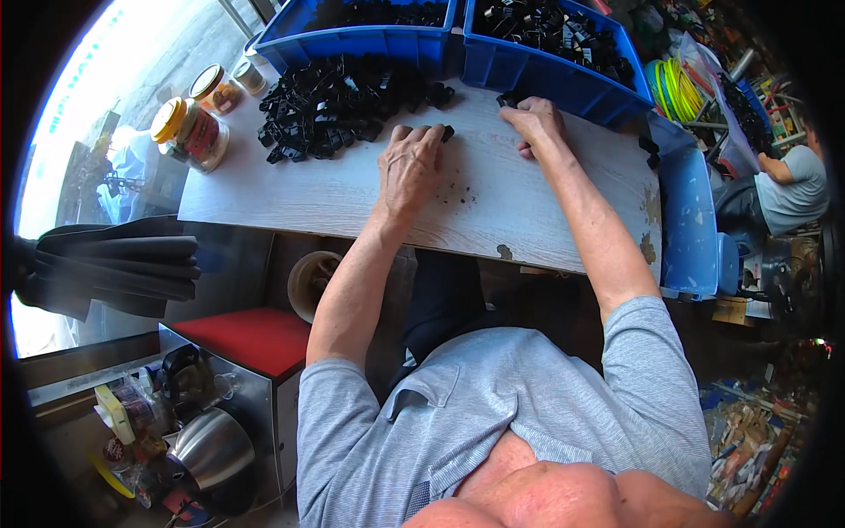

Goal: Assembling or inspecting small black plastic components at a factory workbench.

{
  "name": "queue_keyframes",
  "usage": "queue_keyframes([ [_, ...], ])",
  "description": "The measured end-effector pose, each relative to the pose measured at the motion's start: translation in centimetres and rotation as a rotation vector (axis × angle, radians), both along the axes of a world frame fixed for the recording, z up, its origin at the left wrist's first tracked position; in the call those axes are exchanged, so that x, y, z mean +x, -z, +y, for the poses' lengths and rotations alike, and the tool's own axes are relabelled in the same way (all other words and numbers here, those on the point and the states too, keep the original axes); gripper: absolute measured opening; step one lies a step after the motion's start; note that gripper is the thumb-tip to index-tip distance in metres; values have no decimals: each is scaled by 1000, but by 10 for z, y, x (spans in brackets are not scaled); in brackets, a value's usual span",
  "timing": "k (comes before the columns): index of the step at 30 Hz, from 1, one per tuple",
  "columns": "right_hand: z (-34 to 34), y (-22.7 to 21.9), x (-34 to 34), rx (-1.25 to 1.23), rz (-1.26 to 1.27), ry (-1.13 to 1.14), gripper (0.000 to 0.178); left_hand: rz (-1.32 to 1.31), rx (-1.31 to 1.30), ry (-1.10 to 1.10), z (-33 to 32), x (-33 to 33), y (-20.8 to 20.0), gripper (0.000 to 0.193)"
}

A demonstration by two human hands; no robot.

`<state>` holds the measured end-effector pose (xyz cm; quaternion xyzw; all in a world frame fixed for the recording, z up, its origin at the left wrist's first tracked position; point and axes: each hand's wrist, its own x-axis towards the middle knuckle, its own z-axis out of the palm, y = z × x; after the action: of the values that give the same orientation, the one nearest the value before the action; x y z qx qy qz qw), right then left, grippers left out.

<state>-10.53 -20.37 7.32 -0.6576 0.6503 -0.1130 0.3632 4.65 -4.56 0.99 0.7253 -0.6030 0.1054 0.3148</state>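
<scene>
Bench [334, 198], white wood-grain top, chipped at the near edge: one. A loose heap of small black angular parts [321, 106], apparently plastic, is spread over its far left area, presumably so that single parts can be picked up easily.

Left hand [410, 167]: placed near the middle of the bench, back uppermost, fingers curled; a small black blocky part [448, 133] is shown at the fingertips and appears to be gripped, its hold partly hidden by the knuckles.

Right hand [537, 123]: placed toward the far edge; a black angular piece [508, 99] appears to be pinched between thumb and forefinger, probably to leave most of it exposed.

Blue rectangular plastic crates, two: a left crate [352, 46] and a right crate [546, 79], both filled with black parts, stood side by side along the far edge, seemingly for short reach.

Clear jar with yellow lid [192, 134]: stood at the left edge, perhaps to be kept off the working area. Two black parts [650, 150]: lying by the right edge. Dark crumbs [463, 196]: scattered between the forearms.
</scene>
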Motion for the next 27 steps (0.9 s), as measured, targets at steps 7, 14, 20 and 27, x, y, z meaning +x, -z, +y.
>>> queue_keyframes([
  [7,16,17,-29,41,-186,-125,36,280,-204,158,-2,-1,-2,28],
  [14,37,13,-40,172,-198,-315,31,146,-50,372,-23,-33,-12,27],
  [20,40,14,-45,132,-213,-309,32,73,-7,487,-31,-28,-13,28],
  [27,43,8,-45,124,-165,-359,34,155,-122,485,-28,-22,6,26],
])
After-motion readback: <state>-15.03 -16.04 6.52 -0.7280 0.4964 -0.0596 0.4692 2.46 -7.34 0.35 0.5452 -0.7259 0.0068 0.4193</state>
